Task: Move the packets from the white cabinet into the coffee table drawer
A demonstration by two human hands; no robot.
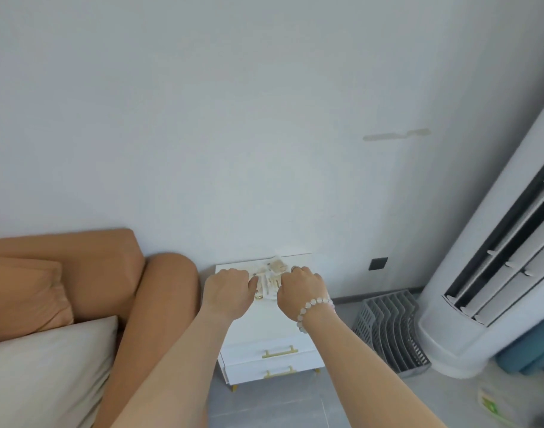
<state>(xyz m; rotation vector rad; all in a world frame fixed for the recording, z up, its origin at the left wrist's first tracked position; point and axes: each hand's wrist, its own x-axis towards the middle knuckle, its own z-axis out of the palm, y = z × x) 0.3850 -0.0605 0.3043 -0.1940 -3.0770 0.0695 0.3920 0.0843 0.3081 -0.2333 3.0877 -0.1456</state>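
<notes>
Forearms stretched out, both hands down on the packets on the white cabinet.

Both bare forearms run up from the bottom edge and close in over the cabinet (264, 329) top. The left hand (229, 288) sits knuckles-up, wrist straight, its fingers curled down onto the left edge of the packets (270, 278). The right hand (301, 287), with a bead bracelet (314, 305) at the wrist and a ring (295, 268) on one finger, curls its fingers over the right edge. The pale packets are bunched between the two sets of fingertips, some poking out beyond the right knuckles toward the wall. Below the wrists are two drawer fronts with gold handles (279, 353). Left of the left fingers is an orange sofa (94, 273) with a pale cushion (48, 366). Right of the right fingers, a grey rack (391, 329) stands on the floor beside a tall white air conditioner (480, 273).
</notes>
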